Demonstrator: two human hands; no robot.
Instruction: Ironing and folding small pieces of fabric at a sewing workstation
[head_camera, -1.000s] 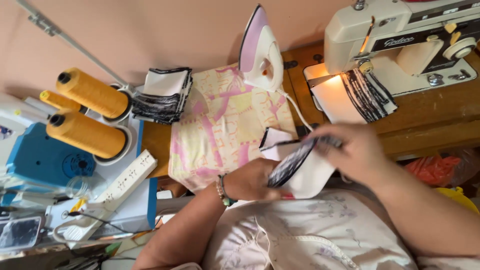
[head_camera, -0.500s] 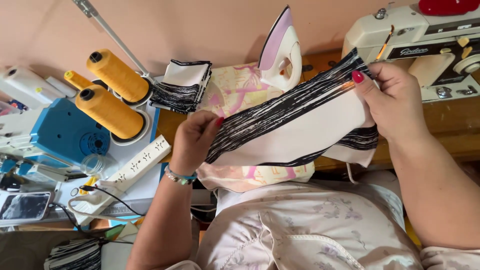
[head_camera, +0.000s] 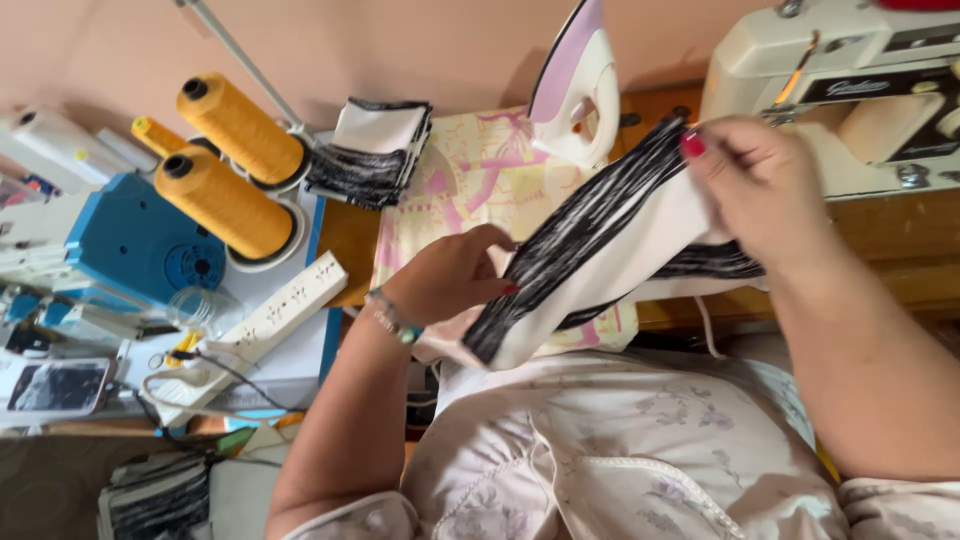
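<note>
Fabric strip (head_camera: 600, 250) stretches between left hand (head_camera: 450, 280) and right hand (head_camera: 760, 190), both grips pinching it; a slack end might brush the upright iron (head_camera: 575, 90).

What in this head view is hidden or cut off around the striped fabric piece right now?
- Right hand fingers: tucked behind the black-and-white fabric piece; grip hidden.
- Left hand: fingertips covered by the fabric's lower end.
- Sewing machine: cut off by the top and right edges.
- Iron: tip cut off at the top edge.

We hold our left hand (head_camera: 455, 280) low, fingers curled shut. Our right hand (head_camera: 760, 185) sits higher, fingers pinched.
</note>
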